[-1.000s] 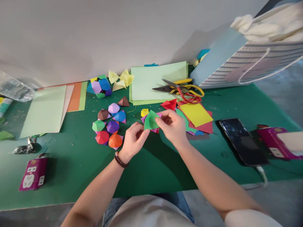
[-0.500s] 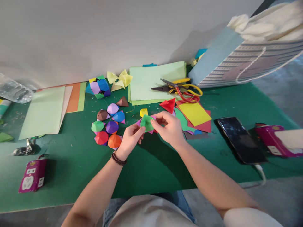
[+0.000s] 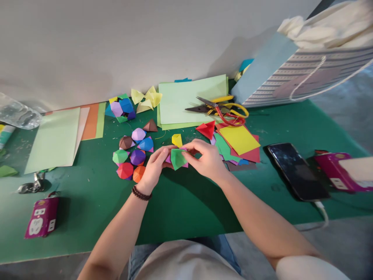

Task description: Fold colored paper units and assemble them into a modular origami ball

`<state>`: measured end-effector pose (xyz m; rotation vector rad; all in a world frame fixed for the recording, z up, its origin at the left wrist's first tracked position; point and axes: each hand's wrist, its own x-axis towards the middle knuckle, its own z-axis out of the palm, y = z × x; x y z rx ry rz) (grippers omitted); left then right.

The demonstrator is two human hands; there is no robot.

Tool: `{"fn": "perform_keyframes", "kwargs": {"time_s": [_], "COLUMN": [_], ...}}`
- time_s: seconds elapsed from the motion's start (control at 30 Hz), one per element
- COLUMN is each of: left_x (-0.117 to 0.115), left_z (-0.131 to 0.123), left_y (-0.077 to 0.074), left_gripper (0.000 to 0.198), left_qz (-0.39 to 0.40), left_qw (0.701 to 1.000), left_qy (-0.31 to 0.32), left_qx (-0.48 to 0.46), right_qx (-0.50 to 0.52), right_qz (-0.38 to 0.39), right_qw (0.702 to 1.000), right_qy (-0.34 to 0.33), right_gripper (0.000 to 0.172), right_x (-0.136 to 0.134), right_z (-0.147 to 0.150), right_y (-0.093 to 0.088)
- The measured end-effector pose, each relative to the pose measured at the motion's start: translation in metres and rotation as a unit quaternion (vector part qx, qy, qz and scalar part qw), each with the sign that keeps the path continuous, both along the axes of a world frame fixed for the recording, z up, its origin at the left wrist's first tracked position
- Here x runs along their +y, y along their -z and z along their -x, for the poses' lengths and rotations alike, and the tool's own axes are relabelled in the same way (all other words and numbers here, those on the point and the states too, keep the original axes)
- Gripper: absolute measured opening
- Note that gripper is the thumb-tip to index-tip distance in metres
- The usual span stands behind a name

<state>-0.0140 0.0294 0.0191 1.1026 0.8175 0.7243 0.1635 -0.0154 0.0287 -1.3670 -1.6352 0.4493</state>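
Between my hands is a green and purple folded paper piece (image 3: 177, 158), held a little above the table. My left hand (image 3: 155, 166) grips its left side, with the purple corner showing by the fingers. On the right, my right hand (image 3: 204, 157) pinches the upper right edge between thumb and fingers. Just beyond lies a small yellow folded paper (image 3: 176, 140). Left of my hands sit several domed paper pieces, among them a red one (image 3: 125, 170) and a purple one (image 3: 138, 157); the orange one (image 3: 138, 174) is partly hidden by my left hand.
A red folded piece (image 3: 206, 129) and coloured paper squares (image 3: 239, 140) lie to the right. Scissors (image 3: 221, 111) and pliers rest on pale green sheets (image 3: 190, 97). Further right are a phone (image 3: 297, 171) and a striped paper bag (image 3: 309, 77). A purple box (image 3: 42, 217) stands front left.
My left hand has shifted slightly left and turned, its thumb coming off the green face. The green piece has tilted and moved a little left and down. My right hand still pinches it.
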Motion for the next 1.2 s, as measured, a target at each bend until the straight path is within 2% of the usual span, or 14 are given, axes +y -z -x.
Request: {"fn": "perform_keyframes", "kwargs": {"time_s": [0.33,0.6,0.73,0.8,0.83,0.93,1.2], "left_x": [0.005,0.005,0.006,0.005,0.005,0.002,0.000], "left_z": [0.004,0.003,0.007,0.008,0.008,0.007,0.005], "left_y": [0.002,0.002,-0.002,-0.005,-0.006,-0.009,-0.010], "left_gripper": [0.035,0.034,0.028,0.022,0.026,0.032,0.030], "left_qz": [0.049,0.014,-0.053,-0.139,-0.189,-0.283,-0.273], "left_qw": [0.998,0.999,0.993,0.973,0.958,0.926,0.930], "left_qy": [0.039,0.031,0.052,0.068,0.072,0.068,0.065], "left_qx": [-0.029,0.002,0.090,0.170,0.204,0.242,0.236], "right_qx": [-0.028,-0.047,-0.049,-0.049,-0.049,-0.045,-0.049], "right_qz": [0.008,0.003,0.003,0.005,0.007,0.010,0.013], "right_qw": [1.000,0.999,0.999,0.999,0.999,0.999,0.998], "right_qy": [-0.008,-0.005,0.009,0.018,0.022,0.025,0.024], "right_gripper": [0.013,0.015,0.014,0.013,0.013,0.013,0.017], "right_x": [0.002,0.001,0.003,0.004,0.004,0.005,0.005], "right_z": [-0.005,-0.005,-0.008,-0.009,-0.009,-0.010,-0.009], "right_y": [0.000,0.000,0.000,0.002,0.002,0.004,0.004]}}
